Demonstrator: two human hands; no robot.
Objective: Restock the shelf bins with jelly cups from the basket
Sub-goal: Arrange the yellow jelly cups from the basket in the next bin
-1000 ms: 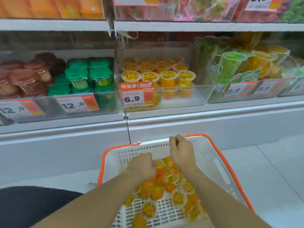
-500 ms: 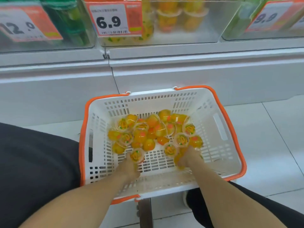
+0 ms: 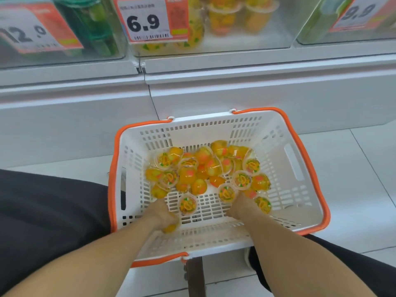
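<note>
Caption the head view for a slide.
Both hands grasp jelly cups inside the basket.

White slotted plastic basket [image 3: 293, 168] with a smooth orange rim, glossy clear-plastic jelly cups [image 3: 205, 168] of orange gel heaped at its twelve o'clock end, clear glossy plastic shelf bin [image 3: 257, 42], printed paper price tag [image 3: 150, 19], smooth pale floor tiles [image 3: 353, 179]

Retail shop, snack aisle. Clear shelf bins [image 3: 246, 42] are ranged along a white shelf's front edge [image 3: 257, 61], each fronted by an orange price tag [image 3: 150, 19] printed 6.9 with barcode. A white shopping basket [image 3: 300, 168] with orange handles is set on tiled floor [image 3: 353, 200].
</note>
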